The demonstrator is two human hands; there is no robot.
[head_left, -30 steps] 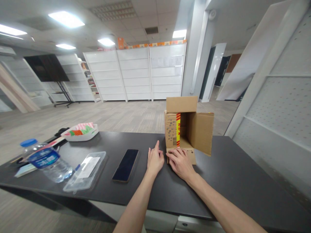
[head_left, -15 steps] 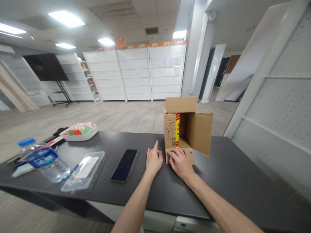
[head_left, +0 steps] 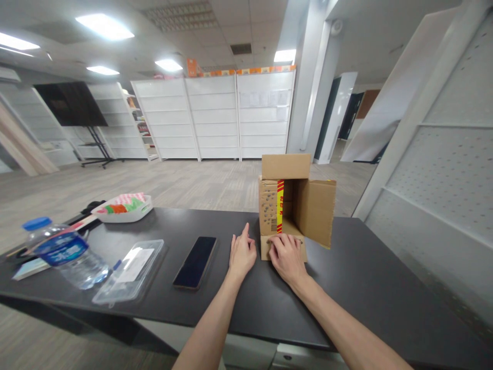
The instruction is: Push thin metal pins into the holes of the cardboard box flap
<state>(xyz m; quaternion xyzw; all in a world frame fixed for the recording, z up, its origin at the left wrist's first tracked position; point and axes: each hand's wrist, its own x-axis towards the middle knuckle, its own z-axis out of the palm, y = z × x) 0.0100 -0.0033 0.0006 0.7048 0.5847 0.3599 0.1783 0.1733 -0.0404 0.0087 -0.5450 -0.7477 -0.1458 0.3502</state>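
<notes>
A cardboard box (head_left: 268, 205) stands on the dark desk with its mouth facing me. One flap sticks up, another swings out to the right, and the lower flap (head_left: 265, 249) slopes down toward me. My right hand (head_left: 287, 257) is on that lower flap, its fingers bent over the cardboard and close together. Left of the box, my left hand (head_left: 242, 254) rests on the desk, index finger stretched forward and the other fingers loosely curled, with nothing in it. A black smartphone (head_left: 195, 262) lies flat to the left of this hand.
Farther left are a clear plastic case (head_left: 131, 270) with a white label, a water bottle (head_left: 67, 254) with a blue cap, and a white basket (head_left: 127, 215) holding colourful packets. The dark desk (head_left: 358, 288) ends beside a perforated panel (head_left: 442, 180) at right.
My right hand's fingers have slid slightly to the right along the lower flap. My left hand and the box stay put, while the view shifts a little.
</notes>
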